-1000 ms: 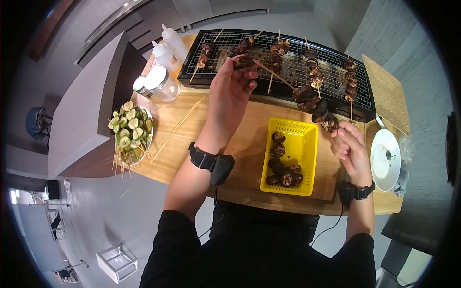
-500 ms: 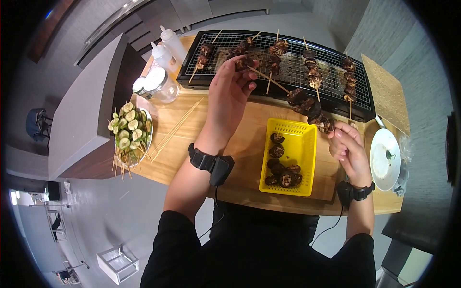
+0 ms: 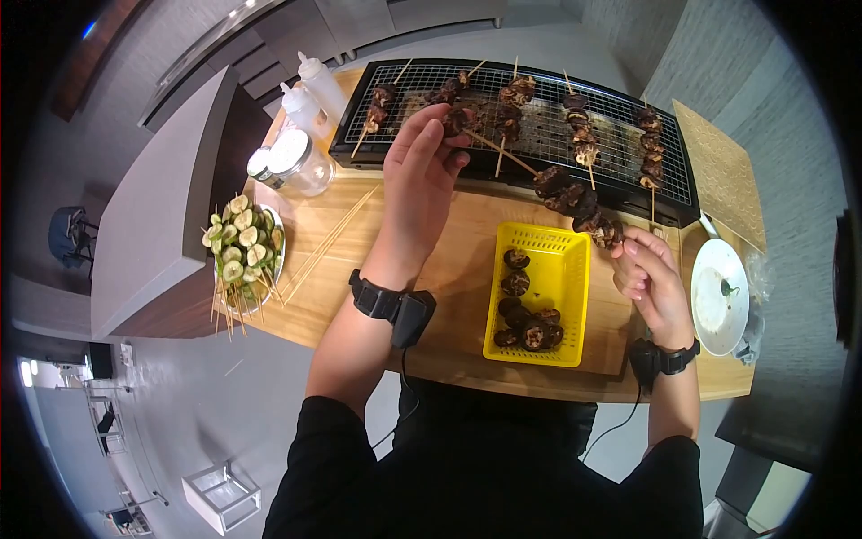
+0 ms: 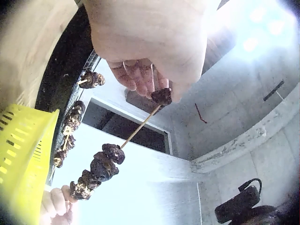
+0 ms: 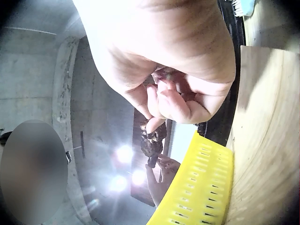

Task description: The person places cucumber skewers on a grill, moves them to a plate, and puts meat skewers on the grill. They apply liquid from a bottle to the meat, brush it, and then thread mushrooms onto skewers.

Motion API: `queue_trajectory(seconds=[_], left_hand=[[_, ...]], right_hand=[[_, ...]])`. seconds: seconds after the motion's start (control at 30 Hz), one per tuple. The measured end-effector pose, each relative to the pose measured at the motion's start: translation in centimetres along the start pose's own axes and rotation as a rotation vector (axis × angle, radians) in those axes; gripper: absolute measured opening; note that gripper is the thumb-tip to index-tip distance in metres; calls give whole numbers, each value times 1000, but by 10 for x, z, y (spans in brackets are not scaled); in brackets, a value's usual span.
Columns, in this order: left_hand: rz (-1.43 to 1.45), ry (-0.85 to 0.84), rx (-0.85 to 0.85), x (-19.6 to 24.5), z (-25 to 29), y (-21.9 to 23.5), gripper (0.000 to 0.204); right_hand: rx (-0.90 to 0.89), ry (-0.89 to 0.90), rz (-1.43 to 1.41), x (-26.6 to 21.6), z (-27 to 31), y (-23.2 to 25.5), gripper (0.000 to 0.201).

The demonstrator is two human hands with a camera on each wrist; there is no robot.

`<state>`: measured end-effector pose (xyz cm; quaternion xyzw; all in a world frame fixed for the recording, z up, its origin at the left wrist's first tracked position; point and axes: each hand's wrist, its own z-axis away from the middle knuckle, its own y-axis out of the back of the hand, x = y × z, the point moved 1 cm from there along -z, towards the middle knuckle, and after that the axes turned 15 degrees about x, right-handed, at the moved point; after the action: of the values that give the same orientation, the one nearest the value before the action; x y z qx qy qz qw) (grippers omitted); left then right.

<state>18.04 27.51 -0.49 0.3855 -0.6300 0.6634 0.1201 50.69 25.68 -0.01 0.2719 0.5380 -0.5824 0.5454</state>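
Observation:
My left hand [image 3: 422, 184] pinches a dark mushroom piece [image 4: 161, 96] at the tip of a wooden skewer [image 4: 139, 127]. Several browned mushroom pieces [image 3: 567, 196] are threaded toward the skewer's other end, with bare stick between them and the pinched piece. At that end my right hand [image 3: 655, 278] grips the skewer in curled fingers, close to the last mushroom. The skewer slants over the near edge of the grill [image 3: 431, 166]. Below it sits a yellow basket [image 3: 584, 296], holding several loose mushrooms [image 3: 536, 335].
Several mushroom skewers [image 3: 584, 130] lie across the grill rack. On the left are a plate of cucumber skewers [image 3: 242, 238], bare sticks [image 3: 332, 238], a glass jar [image 3: 310, 171] and squeeze bottles [image 3: 323, 81]. A white plate [image 3: 718, 314] stands at the right.
My right hand and the threaded mushrooms have shifted slightly left, toward my left hand. The left hand keeps its pinch on the mushroom at the tip.

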Motion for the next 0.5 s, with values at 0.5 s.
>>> queue_trajectory(seconds=[0.5], left_hand=[[-45,-1,11,0,1,0,25]], right_hand=[[13,-19,-7,-1,1,-2,19]])
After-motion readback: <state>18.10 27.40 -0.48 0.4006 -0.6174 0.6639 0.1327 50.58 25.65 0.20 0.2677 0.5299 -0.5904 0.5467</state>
